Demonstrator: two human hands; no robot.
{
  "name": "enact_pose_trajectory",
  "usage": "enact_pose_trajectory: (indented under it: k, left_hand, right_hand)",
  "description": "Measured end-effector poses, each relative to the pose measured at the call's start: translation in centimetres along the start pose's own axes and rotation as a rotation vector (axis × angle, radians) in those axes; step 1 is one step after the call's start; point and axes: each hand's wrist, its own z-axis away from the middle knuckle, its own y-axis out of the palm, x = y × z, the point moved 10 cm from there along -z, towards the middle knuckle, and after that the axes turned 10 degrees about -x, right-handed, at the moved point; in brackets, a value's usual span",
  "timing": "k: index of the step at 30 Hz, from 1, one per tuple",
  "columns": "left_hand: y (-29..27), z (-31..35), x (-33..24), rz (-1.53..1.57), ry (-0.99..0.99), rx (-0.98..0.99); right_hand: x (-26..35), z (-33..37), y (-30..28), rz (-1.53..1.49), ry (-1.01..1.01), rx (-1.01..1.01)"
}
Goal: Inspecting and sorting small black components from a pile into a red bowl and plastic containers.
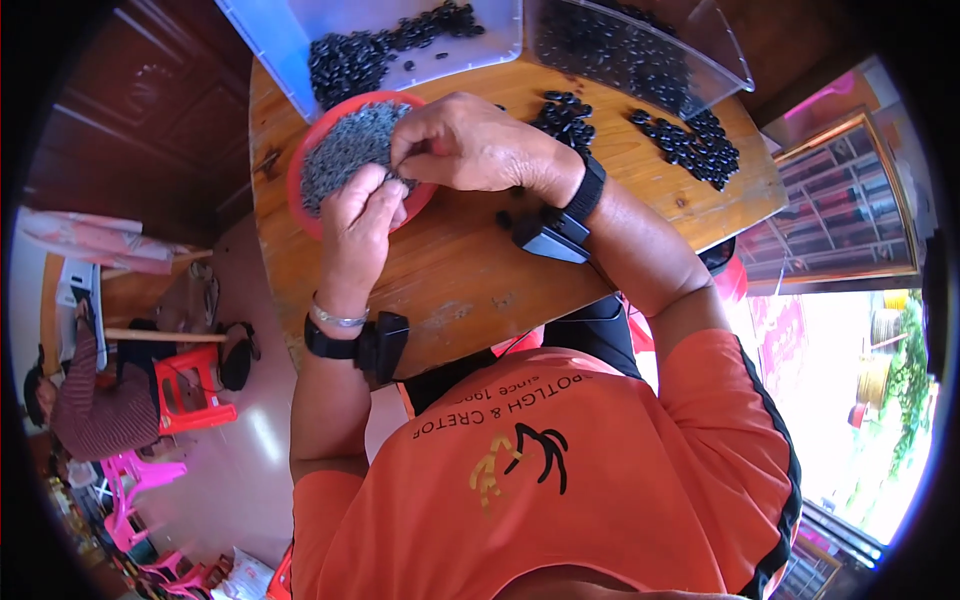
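My left hand [362,225] and my right hand [465,145] come together over the right side of a round red bowl [297,185]. In the bowl lies a heap of small grey pieces [345,150]. The fingertips of both hands are pinched and nearly meet. Between them is a tiny dark thing, too small to name. Right of my right hand, glossy black oval pieces [565,120] lie in a loose pile on the wooden table [460,270]. A few dark pieces sit under my right wrist, partly hidden by it.
A translucent bin [490,45] with black pieces stands behind the bowl. Beside it, a tilted clear bin [640,60] holds more, and another black pile [690,145] lies before it. A person [105,400] sits at far left near a red stool [190,390].
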Motion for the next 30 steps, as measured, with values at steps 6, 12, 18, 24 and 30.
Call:
enact_pose_trajectory:
  k: [6, 12, 18, 24, 30]
  left_hand:
    - [0.2, 0.0, 0.6, -0.005, -0.102, 0.095]
    - [-1.1, -0.5, -0.5, 0.109, -0.021, 0.024]
    - [-1.1, -0.4, -0.4, 0.100, 0.009, 0.019]
    - [-0.9, -0.2, -0.6, 0.095, -0.011, -0.008]
    - [-1.0, -0.1, -0.7, 0.068, 0.001, -0.011]
  right_hand:
    - [-1.4, 0.0, -2.1, 0.006, 0.018, -0.022]
    - [-7.5, 0.9, -9.8, 0.597, 0.106, -0.210]
    - [-10.3, 1.3, -6.6, 0.726, 0.171, -0.037]
    - [-12.7, 1.5, -4.4, 0.797, 0.263, 0.112]
    - [-11.8, 1.0, -4.9, 0.559, 0.238, -0.021]
